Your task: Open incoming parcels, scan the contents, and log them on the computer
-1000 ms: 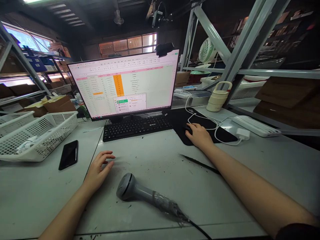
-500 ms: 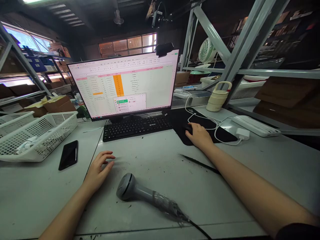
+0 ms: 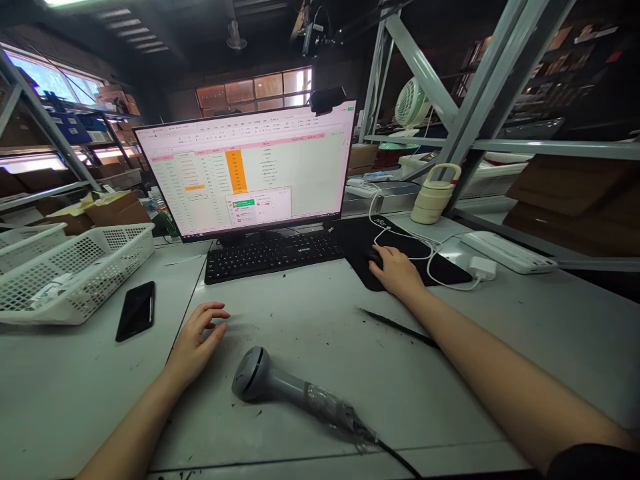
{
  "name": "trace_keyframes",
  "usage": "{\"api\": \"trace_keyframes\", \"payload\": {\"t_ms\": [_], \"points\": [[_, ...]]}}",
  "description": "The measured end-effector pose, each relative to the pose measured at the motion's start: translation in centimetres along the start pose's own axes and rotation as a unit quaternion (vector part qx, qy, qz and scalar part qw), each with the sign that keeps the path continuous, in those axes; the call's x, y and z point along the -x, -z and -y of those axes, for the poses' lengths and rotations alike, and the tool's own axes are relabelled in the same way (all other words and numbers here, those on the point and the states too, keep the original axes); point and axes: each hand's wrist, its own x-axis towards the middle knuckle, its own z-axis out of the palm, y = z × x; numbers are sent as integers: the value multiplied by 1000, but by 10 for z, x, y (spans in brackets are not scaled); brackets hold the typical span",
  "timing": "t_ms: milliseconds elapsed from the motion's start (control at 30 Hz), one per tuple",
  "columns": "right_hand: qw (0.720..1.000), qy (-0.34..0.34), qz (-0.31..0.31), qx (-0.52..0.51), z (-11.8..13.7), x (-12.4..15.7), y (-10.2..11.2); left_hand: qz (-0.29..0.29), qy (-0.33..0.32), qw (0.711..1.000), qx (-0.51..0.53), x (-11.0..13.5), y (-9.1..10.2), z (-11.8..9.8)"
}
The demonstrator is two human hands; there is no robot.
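Note:
My right hand [image 3: 397, 272] rests over a black computer mouse [image 3: 373, 255], most of which it hides, on a black mouse pad [image 3: 363, 272]. On the left, my left hand [image 3: 199, 337] lies on the grey table [image 3: 295, 307] with its fingers loosely curved and apart, holding nothing. Just right of that hand is a grey handheld barcode scanner [image 3: 280, 383], its handle wrapped in clear tape and its cable running off the near edge. Beyond both hands stand a black keyboard [image 3: 270, 257] and a monitor [image 3: 280, 160] showing a spreadsheet with a small pop-up window.
A black phone [image 3: 136, 311] and a white perforated basket [image 3: 75, 280] sit at the left. A thin, dark pointed tool [image 3: 395, 324] lies beside my right forearm. Rightward are a white power strip [image 3: 510, 252], white cables, a cream bottle [image 3: 433, 197] and metal shelf posts [image 3: 480, 100].

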Motion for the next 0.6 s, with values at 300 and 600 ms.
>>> {"api": "trace_keyframes", "payload": {"t_ms": [300, 600], "points": [[1000, -15, 6, -2, 3, 1, 2, 6, 12, 1000, 6, 1, 0, -3], [1000, -14, 3, 12, 4, 1, 3, -3, -3, 1000, -2, 0, 0, 2]]}}
